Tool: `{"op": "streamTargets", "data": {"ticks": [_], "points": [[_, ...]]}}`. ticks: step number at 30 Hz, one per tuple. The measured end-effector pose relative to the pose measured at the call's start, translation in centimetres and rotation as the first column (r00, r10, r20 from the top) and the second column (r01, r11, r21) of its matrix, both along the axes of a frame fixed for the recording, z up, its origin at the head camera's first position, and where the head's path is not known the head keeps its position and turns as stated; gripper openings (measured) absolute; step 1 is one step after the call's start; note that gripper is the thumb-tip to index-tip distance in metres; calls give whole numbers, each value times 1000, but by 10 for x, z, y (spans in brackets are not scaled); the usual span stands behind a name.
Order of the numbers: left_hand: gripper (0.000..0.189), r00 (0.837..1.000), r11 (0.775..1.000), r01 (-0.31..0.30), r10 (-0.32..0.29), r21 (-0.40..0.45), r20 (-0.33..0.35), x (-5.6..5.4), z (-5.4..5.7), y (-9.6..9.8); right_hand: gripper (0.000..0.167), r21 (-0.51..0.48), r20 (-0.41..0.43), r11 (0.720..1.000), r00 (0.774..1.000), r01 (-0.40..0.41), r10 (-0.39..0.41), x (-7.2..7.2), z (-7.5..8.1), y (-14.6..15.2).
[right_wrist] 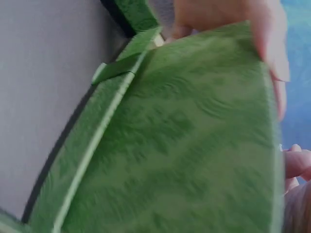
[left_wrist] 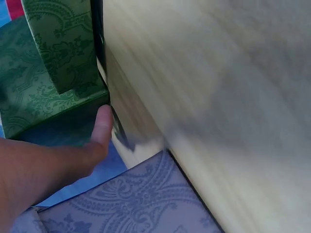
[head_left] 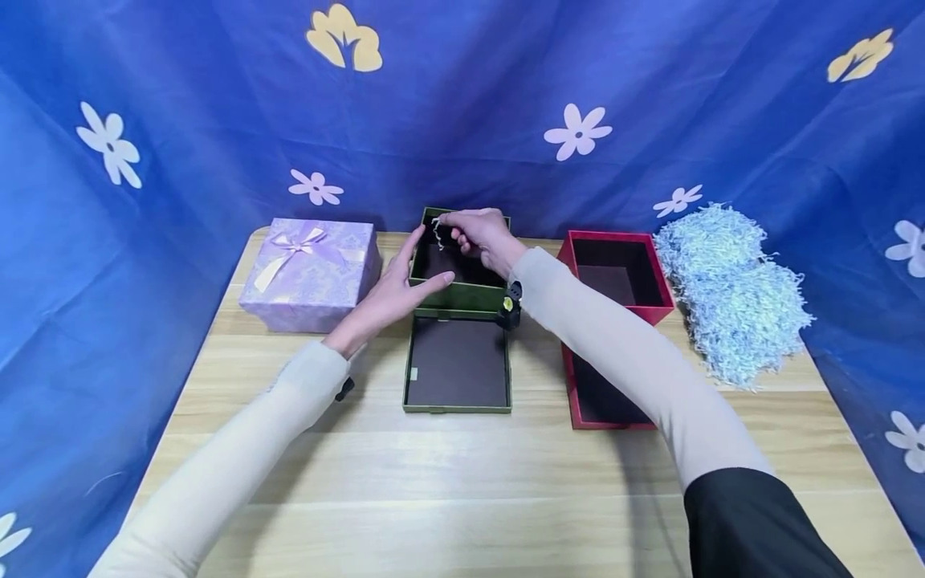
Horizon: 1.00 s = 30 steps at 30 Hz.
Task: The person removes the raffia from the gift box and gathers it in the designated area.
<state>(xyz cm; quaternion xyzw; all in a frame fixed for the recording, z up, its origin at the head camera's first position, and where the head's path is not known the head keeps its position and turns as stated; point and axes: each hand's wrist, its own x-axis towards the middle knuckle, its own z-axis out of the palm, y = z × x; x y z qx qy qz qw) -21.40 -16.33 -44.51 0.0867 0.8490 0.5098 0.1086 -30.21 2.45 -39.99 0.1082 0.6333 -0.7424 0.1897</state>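
Observation:
A green box (head_left: 462,297) with a dark inside stands at the back middle, its dark-lined lid (head_left: 457,365) lying in front of it. Over the opening, my right hand (head_left: 482,234) pinches a thin pale strand of shredded paper (head_left: 438,234). My left hand (head_left: 393,293) is at the box's left side, fingers fairly straight along the edge and thumb reaching over the front rim. In the left wrist view its extended finger (left_wrist: 102,126) touches the green patterned corner. The right wrist view shows the green front wall (right_wrist: 194,131), with the left hand (right_wrist: 218,14) at the top.
A lilac gift box (head_left: 311,277) with a ribbon bow stands left of the left hand. To the right are a red box (head_left: 617,277), a red-edged dark lid (head_left: 610,393) before it, and two heaps of light-blue shredded paper (head_left: 744,313). A blue cloth hangs behind the wooden table (head_left: 433,490).

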Motion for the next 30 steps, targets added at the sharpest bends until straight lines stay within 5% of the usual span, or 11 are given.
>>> {"op": "streamTargets", "data": {"ticks": [16,30], "points": [[92,998,999,-42,41,-22,-40,4,0,2,8,41,-157,999,988,16,-10,22,37,53],[86,997,998,-66,65,-16,-52,7,-1,14,10,-63,-208,990,969,123,-133,57,57,157]]}}
